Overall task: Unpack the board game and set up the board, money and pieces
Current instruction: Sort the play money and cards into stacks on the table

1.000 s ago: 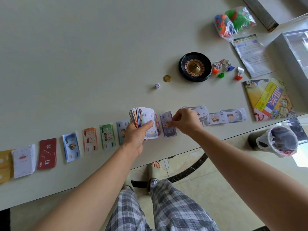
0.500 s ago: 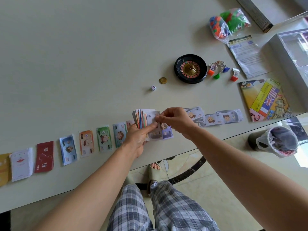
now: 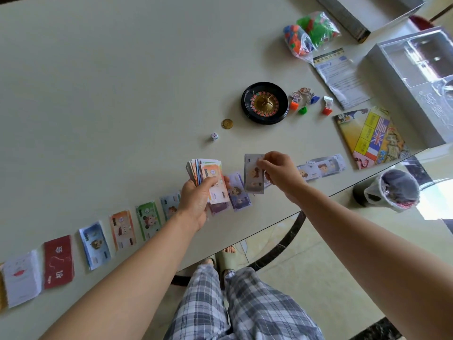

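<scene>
Left hand (image 3: pixel 195 202) gripping money stack (image 3: pixel 204 168); right hand (image 3: pixel 280 171) pinching grey note (image 3: pixel 253 175), centre frame. Best laying it square, clear of purple pile (image 3: pixel 239 196).

Both bare forearms reach in from the bottom corners of the frame and converge just below centre. The left grip (image 3: pixel 198 200) has its fingers curled round a fanned stack of notes (image 3: pixel 204 171), with the thumb laid across the top one. Just to its right, not touching it, the right grip (image 3: pixel 279 171) pinches a single note (image 3: pixel 254 174) by its right edge between thumb and fingertips.
</scene>
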